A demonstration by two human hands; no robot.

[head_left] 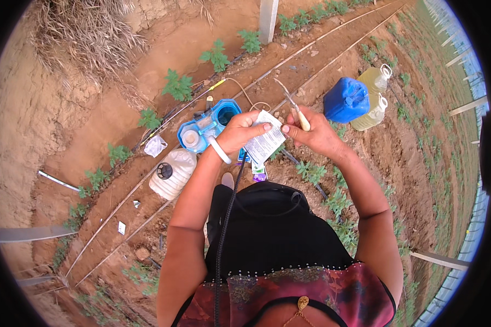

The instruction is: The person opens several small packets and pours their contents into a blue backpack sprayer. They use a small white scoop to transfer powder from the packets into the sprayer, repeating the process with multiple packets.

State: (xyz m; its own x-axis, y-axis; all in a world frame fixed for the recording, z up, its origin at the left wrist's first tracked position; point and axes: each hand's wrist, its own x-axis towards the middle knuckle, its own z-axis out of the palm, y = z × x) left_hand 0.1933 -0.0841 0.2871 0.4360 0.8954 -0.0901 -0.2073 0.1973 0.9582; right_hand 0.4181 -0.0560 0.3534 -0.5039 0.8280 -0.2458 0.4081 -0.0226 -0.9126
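My left hand holds a small white printed packet by its upper left edge, with a white band on that wrist. My right hand pinches the packet's top right corner and also grips a small knife by its pale handle, blade pointing up and away. Both hands meet in front of my chest, above a blue sprayer tank that stands open on the red soil.
A white jug lies beside the blue tank. A blue canister and two yellowish jugs stand at the right. Drip lines run along rows of small green plants. A post rises at the top.
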